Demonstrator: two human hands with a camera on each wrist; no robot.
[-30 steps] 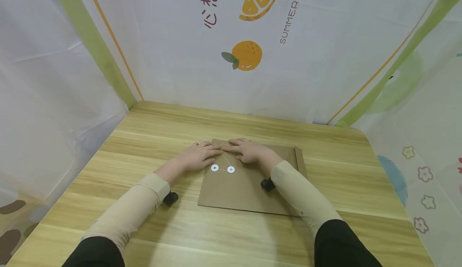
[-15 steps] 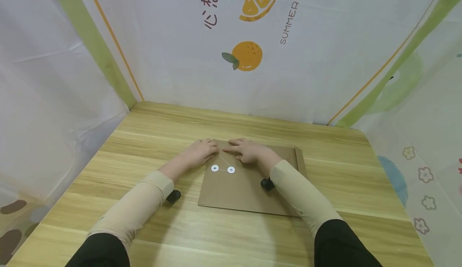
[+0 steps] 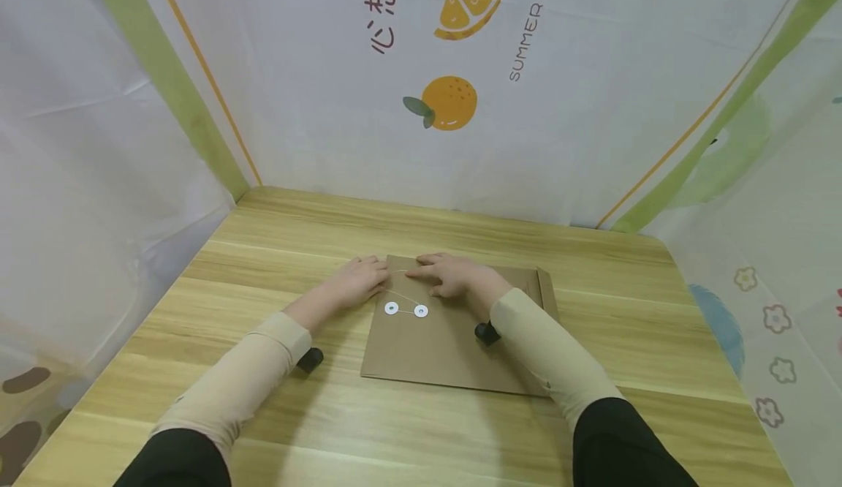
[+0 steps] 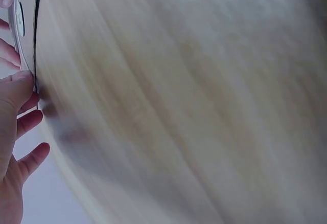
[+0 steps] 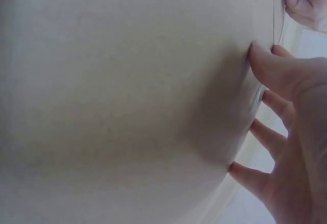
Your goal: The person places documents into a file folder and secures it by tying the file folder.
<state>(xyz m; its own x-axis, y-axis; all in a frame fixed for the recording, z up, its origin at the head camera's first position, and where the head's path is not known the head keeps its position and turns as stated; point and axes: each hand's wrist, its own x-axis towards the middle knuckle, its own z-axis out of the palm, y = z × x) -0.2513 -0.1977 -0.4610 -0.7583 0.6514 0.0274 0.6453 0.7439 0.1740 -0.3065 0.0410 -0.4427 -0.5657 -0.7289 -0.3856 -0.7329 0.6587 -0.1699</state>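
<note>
A brown string-tie envelope (image 3: 447, 344) lies flat on the table, with two white button discs, a left disc (image 3: 391, 308) and a right disc (image 3: 421, 311). Thin pale string (image 3: 403, 295) slants from the right disc to my left hand (image 3: 357, 282). That hand pinches the string between thumb and finger at the envelope's left edge; its other fingers spread loosely in the left wrist view. My right hand (image 3: 454, 275) rests on the envelope's upper part, fingers extended and fingertips touching the paper. A loose length of string (image 5: 257, 98) passes by the right fingers in the right wrist view.
The wood-grain table (image 3: 302, 224) reaches around the envelope on all sides. White printed curtains (image 3: 316, 107) hang behind it and at both sides. A black wrist camera (image 3: 310, 360) sits under the left wrist, another wrist camera (image 3: 487, 334) under the right.
My left hand has drawn back leftward from the middle of the string to the envelope's left edge, pulling the string to a flatter slant. The right hand stays nearly still.
</note>
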